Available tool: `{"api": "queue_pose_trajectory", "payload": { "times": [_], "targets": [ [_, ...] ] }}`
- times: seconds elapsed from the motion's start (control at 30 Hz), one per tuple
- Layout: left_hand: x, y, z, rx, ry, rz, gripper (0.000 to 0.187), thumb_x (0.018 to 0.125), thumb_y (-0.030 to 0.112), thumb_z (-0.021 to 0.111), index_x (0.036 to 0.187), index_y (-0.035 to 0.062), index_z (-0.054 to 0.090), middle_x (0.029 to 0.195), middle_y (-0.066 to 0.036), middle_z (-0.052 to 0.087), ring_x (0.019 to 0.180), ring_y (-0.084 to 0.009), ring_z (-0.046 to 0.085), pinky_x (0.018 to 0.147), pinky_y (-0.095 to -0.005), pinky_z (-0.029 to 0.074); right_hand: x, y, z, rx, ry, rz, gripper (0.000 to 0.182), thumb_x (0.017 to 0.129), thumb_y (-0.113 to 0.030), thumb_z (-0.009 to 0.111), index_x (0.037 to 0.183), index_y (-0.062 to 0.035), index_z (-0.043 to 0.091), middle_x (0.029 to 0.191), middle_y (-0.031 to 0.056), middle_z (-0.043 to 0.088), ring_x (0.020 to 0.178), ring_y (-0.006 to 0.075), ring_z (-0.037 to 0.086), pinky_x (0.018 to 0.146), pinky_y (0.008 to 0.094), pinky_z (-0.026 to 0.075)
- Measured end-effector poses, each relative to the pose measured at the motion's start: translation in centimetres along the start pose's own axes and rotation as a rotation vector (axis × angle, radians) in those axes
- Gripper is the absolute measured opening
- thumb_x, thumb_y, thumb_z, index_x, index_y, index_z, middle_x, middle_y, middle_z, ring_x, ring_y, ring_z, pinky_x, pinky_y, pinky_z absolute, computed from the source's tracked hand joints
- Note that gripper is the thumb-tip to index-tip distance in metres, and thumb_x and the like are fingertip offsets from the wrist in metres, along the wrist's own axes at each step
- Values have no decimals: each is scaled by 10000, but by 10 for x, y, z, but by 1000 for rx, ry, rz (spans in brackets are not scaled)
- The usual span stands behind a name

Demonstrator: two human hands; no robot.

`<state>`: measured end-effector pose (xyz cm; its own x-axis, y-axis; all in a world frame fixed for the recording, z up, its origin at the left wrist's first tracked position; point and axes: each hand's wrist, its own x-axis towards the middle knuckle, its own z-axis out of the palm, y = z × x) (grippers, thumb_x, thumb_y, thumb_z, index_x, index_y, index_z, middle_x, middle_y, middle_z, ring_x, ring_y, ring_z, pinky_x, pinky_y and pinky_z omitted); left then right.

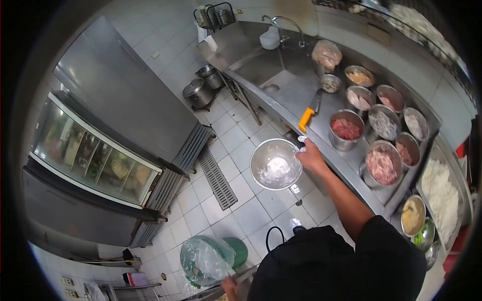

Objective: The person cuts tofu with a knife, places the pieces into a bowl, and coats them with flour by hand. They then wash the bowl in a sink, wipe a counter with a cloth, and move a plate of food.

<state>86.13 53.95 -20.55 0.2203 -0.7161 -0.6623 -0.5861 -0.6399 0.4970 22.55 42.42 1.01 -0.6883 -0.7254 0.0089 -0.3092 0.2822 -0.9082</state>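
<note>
The counter point(301, 95) is stainless steel and runs from the sink point(261, 65) at its far end toward me; I stand at its front edge. Along its back edge stand steel pots of raw meat point(382, 164), with a tray of white rice point(443, 193) at the near end. An orange-handled knife point(310, 111) lies near the front edge.

The steel bowl point(275, 164) is off the counter, held out over the tiled floor just beyond the front edge. It contains a small pale mass at the bottom (contents not identifiable).

My right hand point(310, 156) is closed on the bowl's rim at the side nearest the counter, fingers curled over the edge, something white pinched at the fingertips. My left hand point(230, 287) is low at the bottom of the view, by a clear plastic bag point(203, 261); I cannot tell whether it is open or closed.

Handling judgement:
- Thin sheet steel: rigid, light, not fragile.
- The polished wall is likely slippery if wet or greasy.
- A one-sided rim grip lets the bowl tip; keep the thumb inside and fingers under the rolled rim, or support the base with the second hand.
</note>
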Motion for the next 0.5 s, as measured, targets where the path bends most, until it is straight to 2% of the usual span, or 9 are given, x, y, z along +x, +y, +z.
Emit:
{"api": "queue_pose_trajectory", "payload": {
  "times": [0.1, 0.2, 0.3, 0.37, 0.4, 0.5],
  "targets": [
    [0, 14, 27, -90, -21, -267, 426, 905, 406, 499, 871, -14, 562, 673, -119, 566, 494, -197, 553, 387, -317, 437, 64, -22, 21, 61, -30, 32, 564, 683, -148, 645, 1201, 10, 491, 999, 213, 607, 943, 328, 597, 811, 373, 467],
    [33, 52, 49, -114, -66, -353, 390, 907, 379, 501, 845, -2, 557, 663, -107, 555, 494, -193, 543, 387, -321, 431, 131, -16, 47, 68, -1, 44, 597, 693, -142, 639, 1228, 53, 458, 1108, 240, 572, 1041, 336, 560, 877, 364, 444],
    [78, 99, 57, -118, -113, -378, 357, 908, 351, 502, 820, 9, 552, 654, -96, 544, 493, -188, 533, 387, -325, 425, 208, -3, 74, 117, 66, 33, 619, 700, -115, 625, 1247, 95, 425, 1195, 264, 532, 1120, 345, 521, 935, 353, 415],
    [118, 137, 52, -108, -132, -353, 337, 909, 333, 503, 803, 17, 548, 647, -89, 537, 493, -185, 527, 388, -327, 421, 236, -42, 76, 128, 89, 92, 608, 703, -105, 619, 1246, 90, 430, 1194, 261, 533, 1118, 344, 522, 933, 354, 417],
    [139, 159, 47, -108, -133, -334, 327, 910, 324, 503, 794, 21, 547, 644, -85, 534, 493, -184, 523, 388, -328, 419, 242, -71, 73, 156, 82, 140, 613, 704, -99, 614, 1260, 76, 422, 1165, 252, 547, 1077, 334, 547, 908, 356, 433],
    [215, 231, 16, -69, -121, -261, 302, 911, 297, 505, 769, 33, 542, 635, -74, 523, 493, -179, 513, 388, -332, 413, 300, -79, 76, 161, 171, 139, 629, 701, -95, 613, 1277, 57, 409, 1112, 244, 566, 1005, 316, 578, 856, 357, 454]
  ]
}}
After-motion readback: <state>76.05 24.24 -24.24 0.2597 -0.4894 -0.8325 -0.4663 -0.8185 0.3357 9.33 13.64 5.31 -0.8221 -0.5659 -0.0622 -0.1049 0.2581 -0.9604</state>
